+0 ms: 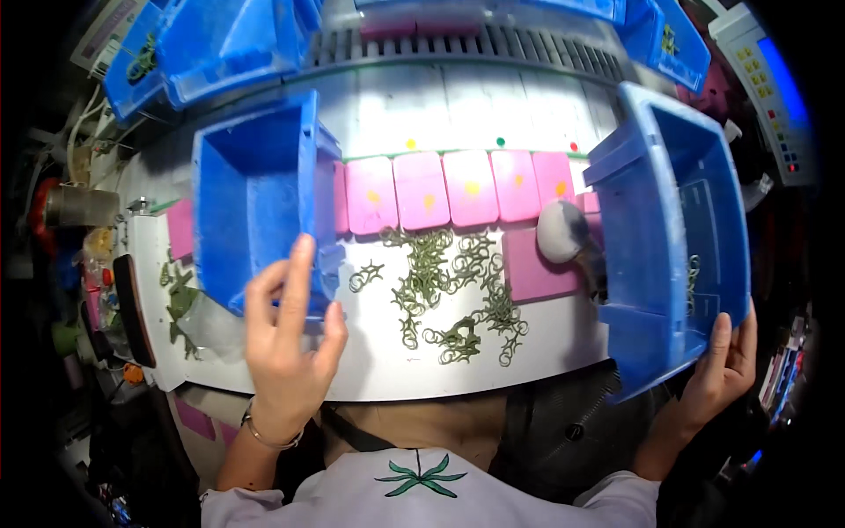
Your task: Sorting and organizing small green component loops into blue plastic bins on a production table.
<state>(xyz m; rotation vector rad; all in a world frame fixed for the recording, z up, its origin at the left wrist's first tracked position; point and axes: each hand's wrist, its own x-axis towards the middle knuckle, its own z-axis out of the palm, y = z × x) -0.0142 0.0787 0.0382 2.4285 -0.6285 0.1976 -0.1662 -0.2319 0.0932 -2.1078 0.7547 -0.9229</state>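
Blue bins [260, 207] flank white table [493, 114] strewn with green pieces [449, 290].

Bright blue for both plastic bins [260, 198] [678, 229], the right one with a few olive-green pieces inside. Olive green for the pile of looped wire-like parts [449, 290] on the white table [387, 370]. Pink for the row of pads [449, 187], each with a yellow dot; white for the shirt [422, 497], with a dark green leaf motif.
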